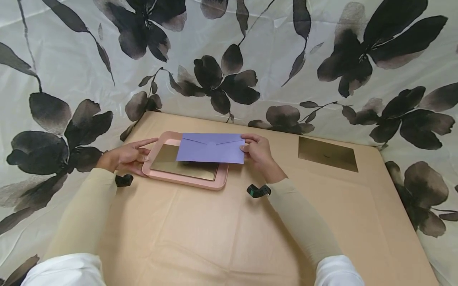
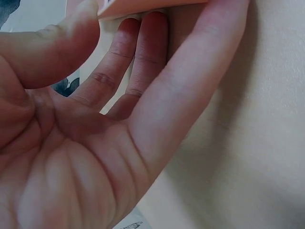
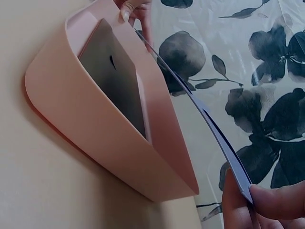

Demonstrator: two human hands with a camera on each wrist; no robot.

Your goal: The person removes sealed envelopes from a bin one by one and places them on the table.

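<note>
A pink tray (image 1: 179, 179) stands towards the back left of the table, holding a gold envelope (image 1: 166, 158). At its left end, my left hand (image 1: 125, 158) grips the tray, thumb (image 2: 83, 28) at the rim and other fingers against the outer side. Between thumb and fingers, my right hand (image 1: 260, 153) pinches the right end of a purple envelope (image 1: 211, 147). That envelope is held above the tray and covers part of the gold one in the head view. The right wrist view shows it edge-on, beside the tray (image 3: 95, 107).
Another gold envelope (image 1: 327, 154) lies flat near the back right of the table. A tan cover (image 1: 200, 230) spreads over the tabletop. Behind it hangs a white curtain (image 1: 272, 51) with dark flowers, close to the back edge.
</note>
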